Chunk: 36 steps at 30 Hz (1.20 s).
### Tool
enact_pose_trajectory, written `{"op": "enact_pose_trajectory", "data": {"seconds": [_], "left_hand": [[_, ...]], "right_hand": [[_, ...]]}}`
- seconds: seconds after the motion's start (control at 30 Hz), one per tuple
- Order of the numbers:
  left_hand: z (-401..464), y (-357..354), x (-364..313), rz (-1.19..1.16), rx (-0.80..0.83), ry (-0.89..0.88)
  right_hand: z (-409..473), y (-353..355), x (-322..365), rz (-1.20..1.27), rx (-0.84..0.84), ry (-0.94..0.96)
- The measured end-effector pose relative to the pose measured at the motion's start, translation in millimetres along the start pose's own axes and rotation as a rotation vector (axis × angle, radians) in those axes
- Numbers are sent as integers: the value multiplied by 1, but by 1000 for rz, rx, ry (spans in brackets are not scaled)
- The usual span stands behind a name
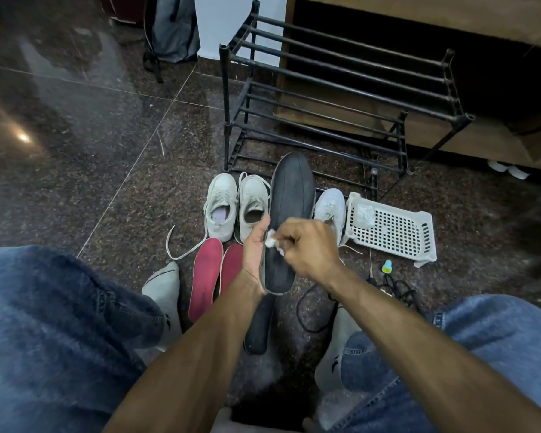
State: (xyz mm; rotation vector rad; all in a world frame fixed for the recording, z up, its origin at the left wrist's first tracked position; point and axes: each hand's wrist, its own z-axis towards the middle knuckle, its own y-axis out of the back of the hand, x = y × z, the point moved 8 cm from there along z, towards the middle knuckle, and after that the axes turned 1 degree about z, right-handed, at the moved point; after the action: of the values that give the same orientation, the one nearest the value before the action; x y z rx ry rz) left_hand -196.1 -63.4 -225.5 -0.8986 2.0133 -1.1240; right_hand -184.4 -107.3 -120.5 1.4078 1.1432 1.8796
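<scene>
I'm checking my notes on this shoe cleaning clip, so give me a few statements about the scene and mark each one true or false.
1. The left hand holds the black insole up off the floor. True.
2. The right hand pinches a white wipe against that insole. True.
3. The two red insoles lie on the shoe rack. False: they lie on the floor, just in front of the white shoes.
4. The white basket sits on top of the rack. False: it is on the floor, to the right of the shoes.
</scene>
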Motion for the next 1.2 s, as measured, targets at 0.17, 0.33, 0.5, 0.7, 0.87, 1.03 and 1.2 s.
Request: {"op": "enact_pose_trajectory", "data": {"seconds": [0.17, 0.33, 0.5, 0.7, 0.87, 1.03, 1.2], "left_hand": [[-7, -1, -3, 12, -12, -28], [-2, -1, -9, 98, 38, 5], [-5, 3, -11, 44, 12, -37], [-8, 9, -18, 47, -46, -64], [-6, 12, -15, 55, -85, -65], [-6, 9, -17, 35, -39, -71], [2, 12, -10, 36, -48, -47]], "right_hand": [[11, -7, -22, 309, 90, -344], [-4, -17, -32, 823, 136, -534], [-5, -8, -29, 274, 55, -183], [-11, -9, -5, 98, 151, 35], [-3, -15, -5, -6, 168, -4], [-6, -16, 2, 51, 161, 0], [-13, -16, 14, -69, 213, 83]]}}
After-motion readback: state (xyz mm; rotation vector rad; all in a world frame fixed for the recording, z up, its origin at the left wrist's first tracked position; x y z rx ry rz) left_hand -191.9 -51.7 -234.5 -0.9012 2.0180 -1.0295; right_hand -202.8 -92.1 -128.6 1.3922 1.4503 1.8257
